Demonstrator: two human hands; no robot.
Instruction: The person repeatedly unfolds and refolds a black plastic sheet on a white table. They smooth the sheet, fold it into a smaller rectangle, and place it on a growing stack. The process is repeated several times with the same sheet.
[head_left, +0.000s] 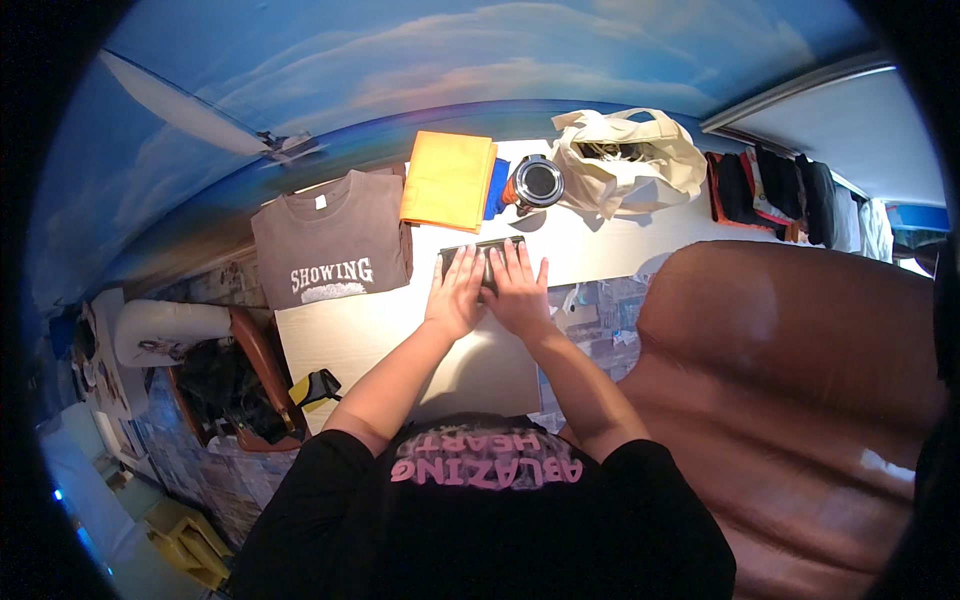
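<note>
A dark, glossy flat case (491, 244), possibly a wallet or pouch, lies on the pale tabletop (360, 337) before me. My left hand (455, 296) rests palm down over its left part, and my right hand (519, 292) covers its right part. Both hands have extended fingers pointing away from me, with the thumbs close together near the middle. Much of the case is hidden beneath them. Just beyond are an orange folder or folded sheet (448, 180), a blue item (496, 191) partly behind it, and a lidded tumbler (538, 184).
A folded brown T-shirt (334, 232) with printed writing lies at left. A cream canvas tote bag (630, 169) stands at back right, before hanging clothes (787, 187). A brown leather sofa (795, 322) is right. A yellow-and-black item (315, 388) sits near the table's left edge, beside a chair (259, 360).
</note>
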